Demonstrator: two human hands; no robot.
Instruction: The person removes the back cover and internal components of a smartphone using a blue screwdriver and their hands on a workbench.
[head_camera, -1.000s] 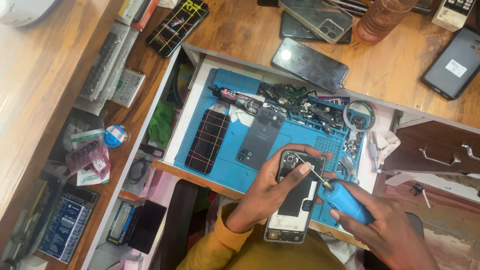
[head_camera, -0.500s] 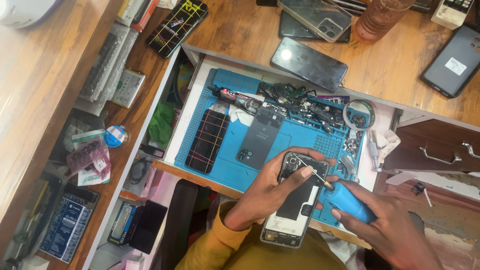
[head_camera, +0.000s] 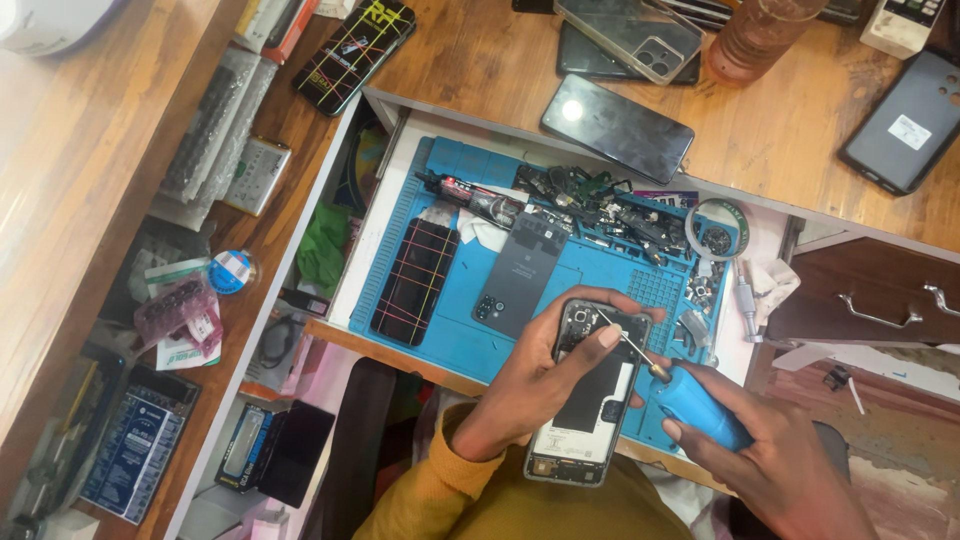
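1. L hand (head_camera: 525, 385) is gripping the opened phone (head_camera: 588, 395) from its left side, fingers wrapped over the upper edge, thumb pressing near the top; phone is held over the near edge of the blue work mat (head_camera: 455, 330).
2. R hand (head_camera: 775, 470) is closed round the blue screwdriver (head_camera: 700, 405), fingers tight on the handle.
3. Driver's thin shaft is angling up-left from the R hand, tip (head_camera: 600, 312) touching the phone's upper part, near the camera corner.
4. Phone's long axis is running away from the body, tilted slightly right at the top.
5. A back cover (head_camera: 520, 265) and a dark screen panel (head_camera: 415, 280) are lying on the mat, well apart from both hands.
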